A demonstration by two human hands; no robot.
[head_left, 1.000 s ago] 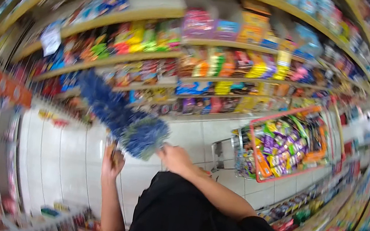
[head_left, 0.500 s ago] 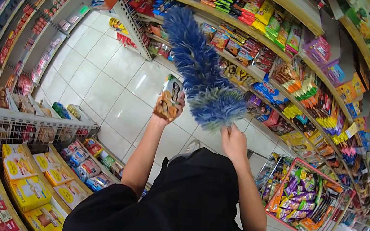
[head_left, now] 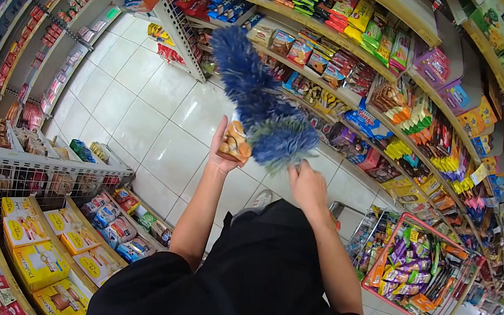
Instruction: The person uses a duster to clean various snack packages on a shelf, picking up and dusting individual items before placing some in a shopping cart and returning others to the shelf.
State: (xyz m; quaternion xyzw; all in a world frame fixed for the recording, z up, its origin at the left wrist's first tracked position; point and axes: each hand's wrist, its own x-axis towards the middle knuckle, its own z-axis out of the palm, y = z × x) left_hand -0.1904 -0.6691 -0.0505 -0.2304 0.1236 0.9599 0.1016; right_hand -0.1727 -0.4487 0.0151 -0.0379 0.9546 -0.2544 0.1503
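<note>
Both hands grip tight: my left hand [head_left: 223, 156] holds a snack packet [head_left: 234, 144], my right hand [head_left: 305, 185] the duster [head_left: 259, 101], now swung down against the packet.

A single head-worn, wide-angle view looks steeply down over the person's black cloth top [head_left: 259, 282], rolled sideways. The left hand [head_left: 225, 148] and right hand [head_left: 306, 185] sit close, mid-frame. The glossy white tiled floor [head_left: 140, 121] stretches far left, and long stocked wooden shelves [head_left: 372, 50] curve far right.
</note>
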